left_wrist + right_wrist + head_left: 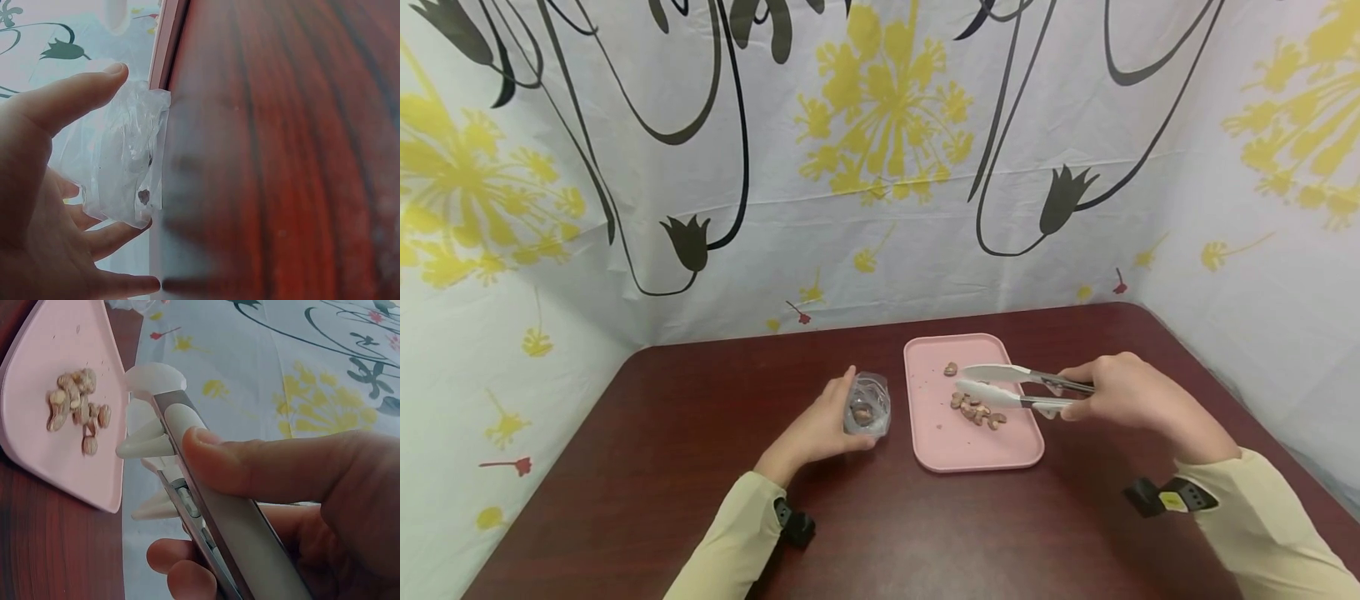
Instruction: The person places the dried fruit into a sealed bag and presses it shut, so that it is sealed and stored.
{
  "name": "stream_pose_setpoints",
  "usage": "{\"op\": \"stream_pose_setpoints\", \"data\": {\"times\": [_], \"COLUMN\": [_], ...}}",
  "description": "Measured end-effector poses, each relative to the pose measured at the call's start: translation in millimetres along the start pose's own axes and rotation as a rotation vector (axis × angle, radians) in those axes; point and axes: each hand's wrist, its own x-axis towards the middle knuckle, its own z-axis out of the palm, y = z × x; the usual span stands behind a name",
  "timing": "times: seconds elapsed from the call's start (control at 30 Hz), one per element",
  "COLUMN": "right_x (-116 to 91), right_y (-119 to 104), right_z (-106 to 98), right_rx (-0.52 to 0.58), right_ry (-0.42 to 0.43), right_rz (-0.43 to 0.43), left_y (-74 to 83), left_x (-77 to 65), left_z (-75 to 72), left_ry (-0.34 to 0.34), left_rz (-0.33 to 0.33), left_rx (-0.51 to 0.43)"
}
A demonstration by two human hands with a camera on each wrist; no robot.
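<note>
My left hand curls around a clear plastic bag that stands on the table. Inside the bag a brown piece shows. In the left wrist view the thumb lies along one side of the bag and the fingers along the other. My right hand grips metal tongs with white tips. The tongs' tips are apart, over the pink tray, and I see nothing between them. Several peanuts in their shells lie in a cluster on the tray, with another peanut farther back.
The dark red wooden table extends around the tray on all sides. A white cloth with yellow and grey flower prints hangs behind the table and along its sides. Small crumbs dot the tray.
</note>
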Motion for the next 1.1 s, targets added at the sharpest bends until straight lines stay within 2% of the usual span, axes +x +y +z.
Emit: {"op": "stream_pose_setpoints", "data": {"times": [0.6, 1.1], "right_x": [2.6, 10.3], "right_y": [17.5, 22.0], "right_z": [1.6, 6.7], "right_rx": [-0.025, -0.073], "right_ry": [-0.041, -0.069], "right_rz": [0.033, -0.001], "left_y": [-1.0, 1.5], "left_x": [2.8, 3.7], "left_z": [0.0, 0.3], "left_ry": [-0.007, -0.003], "left_rz": [0.004, -0.006], "left_rx": [0.005, -0.009]}}
